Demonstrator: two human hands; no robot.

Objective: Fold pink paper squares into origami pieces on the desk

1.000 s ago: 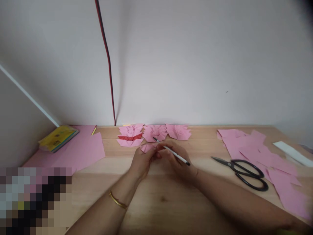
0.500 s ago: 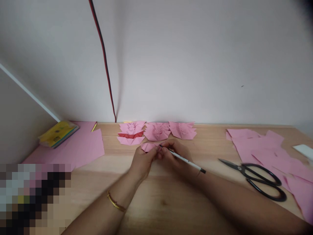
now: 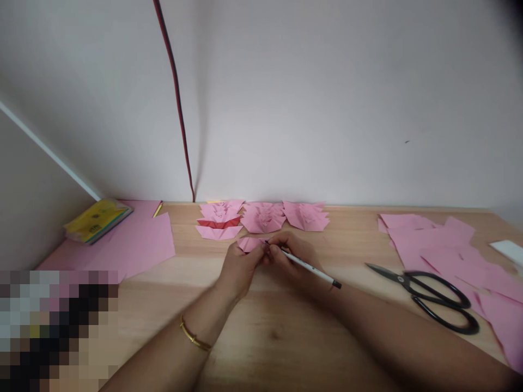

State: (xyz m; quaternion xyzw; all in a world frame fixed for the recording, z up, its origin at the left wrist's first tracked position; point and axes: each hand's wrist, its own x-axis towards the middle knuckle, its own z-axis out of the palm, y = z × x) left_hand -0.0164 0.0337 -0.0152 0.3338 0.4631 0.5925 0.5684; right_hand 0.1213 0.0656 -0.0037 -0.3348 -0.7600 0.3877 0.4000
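Note:
My left hand (image 3: 239, 269) pinches a small folded pink paper piece (image 3: 249, 243) over the middle of the wooden table (image 3: 269, 332). My right hand (image 3: 292, 261) grips a white pen (image 3: 308, 265) with its dark tip against the same piece; the pen's dark cap end points right. The two hands touch each other at the paper. A gold bangle (image 3: 195, 336) circles my left wrist. Just behind the hands, folded pink paper shapes (image 3: 263, 216) lie in a row by the wall, one with a red layer (image 3: 218, 222).
Black scissors (image 3: 429, 296) lie to the right beside several loose pink paper sheets (image 3: 445, 245). Large pink sheets (image 3: 134, 245) and a yellow booklet stack (image 3: 97, 219) sit at the left. A red-black cable (image 3: 175, 98) hangs down the wall. A white strip (image 3: 509, 251) lies far right.
The pen has tipped from sticking up past my fingers to pointing its tip at the pink piece. The view has shifted slightly, so the scissors appear further right.

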